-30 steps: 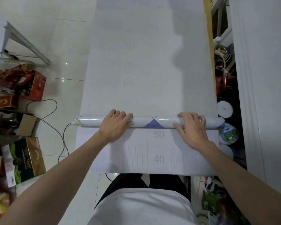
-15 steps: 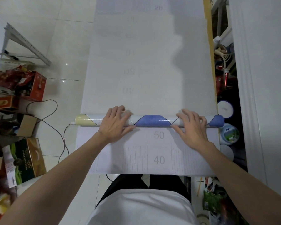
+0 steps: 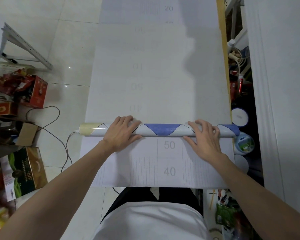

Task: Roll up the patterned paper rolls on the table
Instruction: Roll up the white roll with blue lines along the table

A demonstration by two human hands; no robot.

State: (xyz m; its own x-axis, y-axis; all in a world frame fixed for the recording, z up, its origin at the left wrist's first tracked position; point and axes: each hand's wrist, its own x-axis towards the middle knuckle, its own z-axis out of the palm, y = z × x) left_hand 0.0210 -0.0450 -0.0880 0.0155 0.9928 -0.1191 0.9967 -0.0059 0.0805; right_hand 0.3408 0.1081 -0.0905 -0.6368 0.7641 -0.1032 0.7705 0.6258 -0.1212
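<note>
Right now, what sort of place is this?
Probably a home storeroom or workshop: cartons piled on the tiled floor, a metal rack, tubs crammed beside a long table.

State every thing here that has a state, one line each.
roll: partly wound, lying across the sheet
sheet: flat, unrolled on both sides of the roll
left hand: holds the roll, fingers curved over it
right hand: holds the roll, fingers curved over it
cable: slack, looped
</note>
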